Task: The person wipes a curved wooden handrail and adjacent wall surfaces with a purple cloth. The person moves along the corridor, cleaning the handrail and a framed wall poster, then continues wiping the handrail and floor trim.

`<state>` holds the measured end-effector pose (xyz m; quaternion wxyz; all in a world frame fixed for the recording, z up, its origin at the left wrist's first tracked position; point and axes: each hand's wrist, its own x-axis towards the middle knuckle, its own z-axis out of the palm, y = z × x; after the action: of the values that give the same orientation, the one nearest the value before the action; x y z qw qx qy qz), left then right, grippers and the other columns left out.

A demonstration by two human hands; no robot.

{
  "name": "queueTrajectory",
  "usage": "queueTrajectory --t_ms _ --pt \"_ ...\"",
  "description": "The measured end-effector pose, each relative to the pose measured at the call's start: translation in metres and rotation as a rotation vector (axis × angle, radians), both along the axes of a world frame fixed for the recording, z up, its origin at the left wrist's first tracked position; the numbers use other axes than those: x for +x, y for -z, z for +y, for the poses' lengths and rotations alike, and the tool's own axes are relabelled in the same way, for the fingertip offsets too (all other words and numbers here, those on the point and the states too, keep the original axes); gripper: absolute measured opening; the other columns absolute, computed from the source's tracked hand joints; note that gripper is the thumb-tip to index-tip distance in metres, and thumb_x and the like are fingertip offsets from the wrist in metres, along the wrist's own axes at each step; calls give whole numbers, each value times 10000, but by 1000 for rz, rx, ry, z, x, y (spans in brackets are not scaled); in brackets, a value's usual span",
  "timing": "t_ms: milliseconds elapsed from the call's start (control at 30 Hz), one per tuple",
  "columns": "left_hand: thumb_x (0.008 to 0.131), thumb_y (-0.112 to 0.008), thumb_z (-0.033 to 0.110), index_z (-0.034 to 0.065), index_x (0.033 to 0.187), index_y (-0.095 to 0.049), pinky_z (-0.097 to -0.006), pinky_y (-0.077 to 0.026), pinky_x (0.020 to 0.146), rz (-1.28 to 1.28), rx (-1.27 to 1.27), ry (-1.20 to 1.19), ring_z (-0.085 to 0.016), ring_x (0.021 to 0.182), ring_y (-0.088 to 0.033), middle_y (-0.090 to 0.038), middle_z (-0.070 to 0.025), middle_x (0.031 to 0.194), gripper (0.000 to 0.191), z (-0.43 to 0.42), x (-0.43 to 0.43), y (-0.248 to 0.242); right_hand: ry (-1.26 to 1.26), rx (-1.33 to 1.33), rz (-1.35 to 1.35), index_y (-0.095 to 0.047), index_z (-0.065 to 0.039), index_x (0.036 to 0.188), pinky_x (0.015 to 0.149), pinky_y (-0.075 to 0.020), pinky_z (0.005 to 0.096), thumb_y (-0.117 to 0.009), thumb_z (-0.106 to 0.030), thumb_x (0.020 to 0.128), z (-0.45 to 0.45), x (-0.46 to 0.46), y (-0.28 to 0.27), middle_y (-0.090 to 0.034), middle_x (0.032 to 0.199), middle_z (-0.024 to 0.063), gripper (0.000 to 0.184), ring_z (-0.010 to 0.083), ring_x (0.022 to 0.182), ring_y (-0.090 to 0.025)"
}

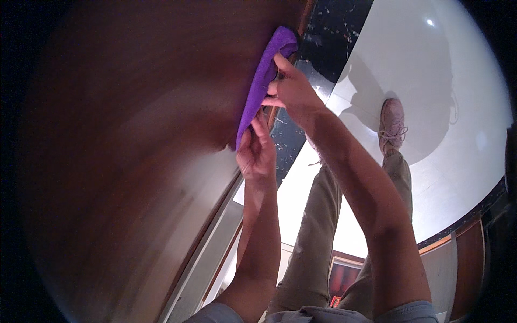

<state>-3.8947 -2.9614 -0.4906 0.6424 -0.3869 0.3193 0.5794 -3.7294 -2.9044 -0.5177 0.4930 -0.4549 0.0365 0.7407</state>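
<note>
A folded purple cloth (258,87) lies flat against a large dark brown wooden panel (133,121), near the panel's edge. My left hand (257,151) is at the cloth's lower end, with the cloth between its fingers and the panel. Higher up, my right hand (291,89) grips the cloth's side edge, its thumb and fingers spread along it. Part of the fingers of both hands is hidden by the cloth or by the hands themselves.
A black marbled stone strip (329,40) runs along the panel's foot, beside a pale tiled floor (428,72). My pink laced shoe (391,121) stands on the tiles. Wooden cabinet-like panels (468,274) show at the lower right.
</note>
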Motion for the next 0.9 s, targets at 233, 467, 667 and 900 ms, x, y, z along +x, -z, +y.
queueTrajectory --t_ms 233,467,667,900 --pt "965 -552 -84 -76 1429 -443 -386 -530 1104 -128 131 -23 -371 1386 -446 -426 -234 1493 477 32 45 -210 62 507 -812 -343 -23 1560 735 -547 303 -695 -67 792 20 18 -167 -441 1225 206 845 225 1024 -554" --pt "950 -605 -79 -47 1399 -504 -318 -568 1053 -65 308 -66 -290 1296 -548 -524 -201 1427 461 49 81 -392 45 818 -553 -221 -55 1603 826 -605 311 -763 -141 829 55 61 -361 -329 1261 213 949 265 1071 -527" --pt "967 -613 -23 -54 1399 -503 -300 -589 1017 -129 535 -114 -277 1278 -571 -559 -201 1399 447 54 103 -503 139 1135 -812 -294 -35 1573 904 -478 415 -796 -220 804 77 86 -475 -390 1201 271 937 392 1017 -475" --pt "961 -618 -16 -60 1452 -424 -335 -535 1097 36 629 -154 -333 1377 -463 -400 -240 1517 530 60 121 -532 -50 1157 -963 -179 26 1585 873 -485 402 -718 -205 891 88 96 -515 -361 1213 236 909 313 1014 -527"
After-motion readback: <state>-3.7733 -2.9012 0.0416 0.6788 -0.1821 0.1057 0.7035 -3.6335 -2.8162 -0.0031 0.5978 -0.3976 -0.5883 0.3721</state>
